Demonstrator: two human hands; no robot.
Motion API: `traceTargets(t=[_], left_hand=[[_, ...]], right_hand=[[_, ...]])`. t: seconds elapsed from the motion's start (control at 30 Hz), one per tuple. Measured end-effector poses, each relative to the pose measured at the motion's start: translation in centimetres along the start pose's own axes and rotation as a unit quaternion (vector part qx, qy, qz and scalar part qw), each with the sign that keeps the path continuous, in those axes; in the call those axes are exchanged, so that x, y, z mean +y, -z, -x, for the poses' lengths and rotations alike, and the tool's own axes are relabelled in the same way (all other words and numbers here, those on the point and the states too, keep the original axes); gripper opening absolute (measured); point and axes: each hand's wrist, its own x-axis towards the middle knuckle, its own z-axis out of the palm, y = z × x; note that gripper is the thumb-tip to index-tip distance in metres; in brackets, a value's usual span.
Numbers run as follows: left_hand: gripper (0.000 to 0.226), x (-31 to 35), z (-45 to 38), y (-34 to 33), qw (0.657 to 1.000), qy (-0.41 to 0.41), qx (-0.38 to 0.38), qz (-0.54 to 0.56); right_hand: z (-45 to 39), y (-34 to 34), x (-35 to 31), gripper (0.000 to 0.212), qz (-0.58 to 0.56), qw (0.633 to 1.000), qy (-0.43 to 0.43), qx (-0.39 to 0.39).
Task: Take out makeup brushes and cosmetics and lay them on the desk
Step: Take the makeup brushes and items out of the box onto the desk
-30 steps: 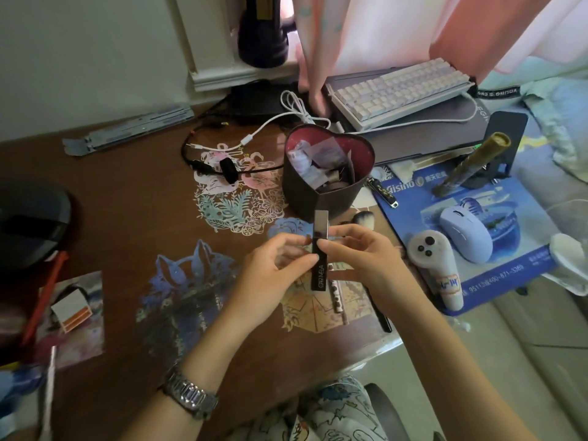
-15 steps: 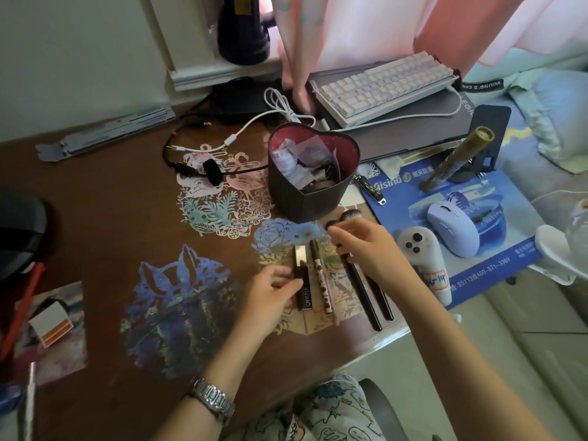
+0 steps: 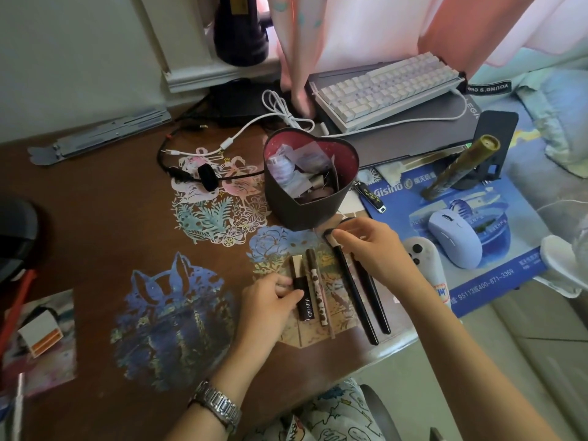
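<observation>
Fingers (image 3: pixel 288 289) now pressing black tube (image 3: pixel 303 291) onto desk (image 3: pixel 95 224)

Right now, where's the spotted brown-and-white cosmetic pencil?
In the head view, the spotted brown-and-white cosmetic pencil lies flat on the desk between the black tube with a silver cap on its left and two long black makeup brushes on its right.

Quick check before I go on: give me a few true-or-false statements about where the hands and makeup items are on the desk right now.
1. The left hand touches the black tube lying on the desk. True.
2. The right hand is inside the heart-shaped box. False: it is at the head end of the black brushes.
3. The spotted pencil lies between tube and brushes. True.
4. The box is empty. False: it holds items.
</observation>
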Motion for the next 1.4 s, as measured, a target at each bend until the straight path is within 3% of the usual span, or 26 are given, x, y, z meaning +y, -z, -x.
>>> traceTargets(t=[0.17,0.3,0.5,0.73,0.87,1.03,1.23,1.4], left_hand=[[0.016,0.4,0.1,0.1,1.000,0.002,0.008,-0.030],[0.018,2.1,0.4,1.2,0.991,0.000,-0.014,-0.133],[0.021,6.8,1.1,5.5,0.933,-0.039,-0.002,-0.357],[0.034,12.3,3.0,11.4,0.861,-0.108,0.118,-0.482],[0.038,12.9,3.1,13.2,0.840,-0.142,0.156,-0.499],[0.038,11.1,2.7,14.5,0.815,-0.200,0.228,-0.493],[0.041,6.3,3.3,14.2,0.775,-0.225,0.286,-0.516],[0.042,2.8,6.7,12.5,0.740,-0.217,0.343,-0.537]], right_hand=[[-0.8,0.5,-0.2,0.010,0.016,1.000,0.006,-0.010],[-1.3,1.2,-1.0,0.014,0.080,0.996,0.012,-0.020],[-1.2,2.8,-3.4,0.019,0.283,0.956,0.069,-0.034],[-1.0,5.4,-9.1,0.023,0.390,0.900,0.192,0.019],[-1.2,5.2,-11.6,0.029,0.398,0.879,0.258,0.042],[-2.3,2.4,-12.1,0.021,0.397,0.846,0.346,0.087],[-3.1,-1.5,-10.5,0.018,0.375,0.806,0.426,0.165],[1.4,-2.8,-6.9,0.017,0.312,0.791,0.478,0.221]])
